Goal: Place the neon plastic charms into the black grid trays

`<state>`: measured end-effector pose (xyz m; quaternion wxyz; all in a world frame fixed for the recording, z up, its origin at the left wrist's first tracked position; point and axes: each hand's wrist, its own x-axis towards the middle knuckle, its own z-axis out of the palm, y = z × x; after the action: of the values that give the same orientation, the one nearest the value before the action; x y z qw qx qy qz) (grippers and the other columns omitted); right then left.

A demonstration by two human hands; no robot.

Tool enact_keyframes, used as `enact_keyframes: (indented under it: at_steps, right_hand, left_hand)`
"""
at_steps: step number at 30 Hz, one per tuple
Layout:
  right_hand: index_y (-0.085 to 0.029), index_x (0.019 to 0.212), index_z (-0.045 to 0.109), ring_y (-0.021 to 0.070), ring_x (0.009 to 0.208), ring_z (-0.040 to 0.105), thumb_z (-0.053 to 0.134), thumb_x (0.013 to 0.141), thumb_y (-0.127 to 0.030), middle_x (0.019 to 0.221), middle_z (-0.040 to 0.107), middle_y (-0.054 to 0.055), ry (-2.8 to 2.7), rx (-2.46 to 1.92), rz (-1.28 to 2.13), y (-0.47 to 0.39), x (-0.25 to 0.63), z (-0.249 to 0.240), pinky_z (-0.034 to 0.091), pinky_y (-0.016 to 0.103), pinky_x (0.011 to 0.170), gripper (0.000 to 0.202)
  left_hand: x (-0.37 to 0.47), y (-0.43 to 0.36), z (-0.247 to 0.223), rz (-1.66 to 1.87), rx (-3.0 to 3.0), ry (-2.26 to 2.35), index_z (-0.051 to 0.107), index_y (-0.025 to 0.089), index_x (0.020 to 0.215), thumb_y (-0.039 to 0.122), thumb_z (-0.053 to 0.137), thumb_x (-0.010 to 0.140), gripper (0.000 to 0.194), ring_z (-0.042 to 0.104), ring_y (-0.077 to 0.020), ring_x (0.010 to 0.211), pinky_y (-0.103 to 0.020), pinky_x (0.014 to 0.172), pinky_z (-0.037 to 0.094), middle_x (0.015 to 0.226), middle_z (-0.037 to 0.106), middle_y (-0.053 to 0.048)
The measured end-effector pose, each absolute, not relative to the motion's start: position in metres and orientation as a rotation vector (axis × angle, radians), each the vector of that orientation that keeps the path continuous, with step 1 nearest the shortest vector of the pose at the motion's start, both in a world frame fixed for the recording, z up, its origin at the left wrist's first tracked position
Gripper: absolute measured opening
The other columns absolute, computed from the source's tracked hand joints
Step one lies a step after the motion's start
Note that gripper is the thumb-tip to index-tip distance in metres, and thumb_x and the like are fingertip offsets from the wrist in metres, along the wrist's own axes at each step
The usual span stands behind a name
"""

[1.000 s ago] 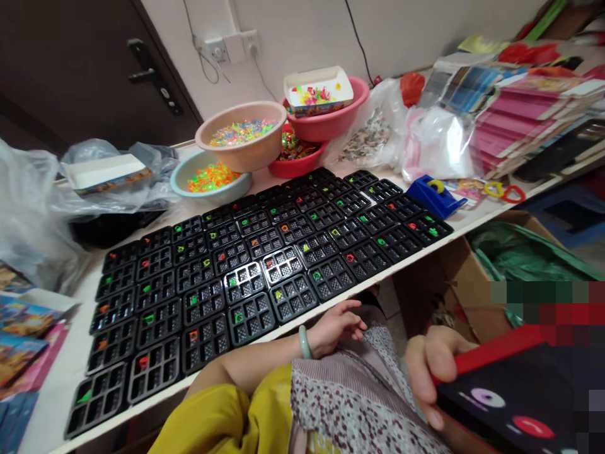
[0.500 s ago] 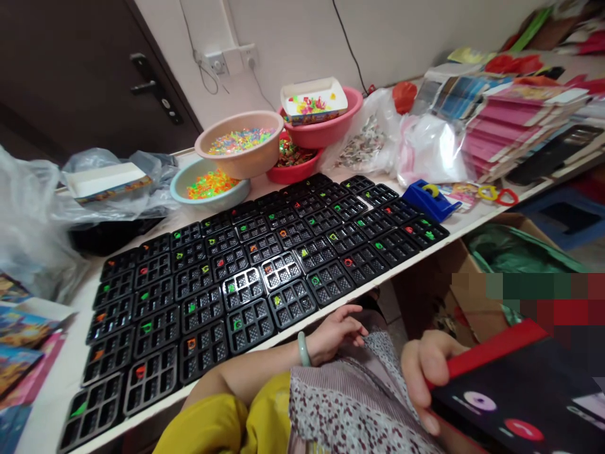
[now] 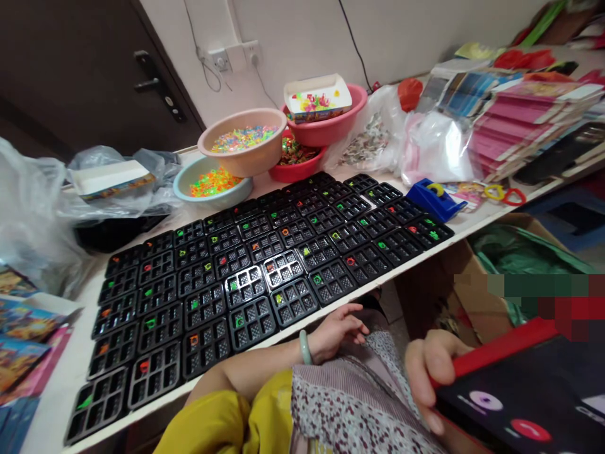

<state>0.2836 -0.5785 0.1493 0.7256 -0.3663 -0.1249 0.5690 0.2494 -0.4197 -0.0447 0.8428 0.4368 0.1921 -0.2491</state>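
Note:
My right hand (image 3: 432,372) is wrapped round a smartphone (image 3: 501,394) in a red case, whose dark screen shows a red call button. Part of the phone is blurred out at the right. My left hand (image 3: 343,331), with a pale green bangle (image 3: 305,347) at the wrist, rests over my patterned apron (image 3: 359,403), fingers loosely apart and nothing in them. Beyond it, rows of black compartment trays (image 3: 205,347) cover the table, most with one small coloured plastic piece in a corner compartment.
Behind the trays stand a light blue basin (image 3: 212,200), a peach basin (image 3: 248,165) and pink-red basins (image 3: 326,129) of small pieces. A blue tape dispenser (image 3: 435,200) and scissors (image 3: 514,197) lie at the right. Below the table edge is a cardboard box (image 3: 439,290).
The view has shifted slightly, so the table and its contents appear a little further right. Both hands keep their poses, and the phone stays in my right hand.

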Motion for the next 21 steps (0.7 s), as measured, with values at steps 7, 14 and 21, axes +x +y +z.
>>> enact_keyframes:
  at_steps: [7, 14, 21]
  right_hand:
    - [-0.033, 0.091, 0.072, 0.0114, 0.072, 0.073, 0.066, 0.083, -0.046, 0.086, 0.071, 0.002, -0.335, -0.667, 1.082, -0.576, 0.271, 0.132, 0.051, 0.012, 0.06, 0.017]
    - [-0.033, 0.081, 0.071, 0.0131, 0.063, 0.071, 0.068, 0.078, -0.042, 0.076, 0.07, 0.003, -0.24, -0.784, 1.035, -0.581, 0.267, 0.13, 0.05, 0.016, 0.054, 0.01]
    - [-0.036, 0.082, 0.072, 0.0084, 0.063, 0.071, 0.069, 0.08, -0.045, 0.076, 0.07, 0.0, -0.219, -0.733, 1.022, -0.576, 0.262, 0.133, 0.048, 0.01, 0.056, 0.01]
  left_hand:
    - [0.248, -0.42, -0.04, -0.515, 0.92, 0.382, 0.053, 0.015, 0.11, 0.022, 0.064, 0.068, 0.044, 0.055, -0.0104, 0.055, -0.026, 0.061, 0.041, 0.073, 0.066, -0.001]
    - [0.248, -0.42, -0.045, -0.505, 0.947, 0.394, 0.054, 0.018, 0.085, 0.025, 0.065, 0.067, 0.022, 0.058, -0.0127, 0.056, -0.027, 0.059, 0.041, 0.07, 0.066, -0.002]
    - [0.248, -0.421, -0.047, -0.52, 0.955, 0.396, 0.052, 0.016, 0.077, 0.032, 0.07, 0.061, 0.029, 0.058, -0.0112, 0.055, -0.025, 0.059, 0.041, 0.07, 0.065, -0.002]
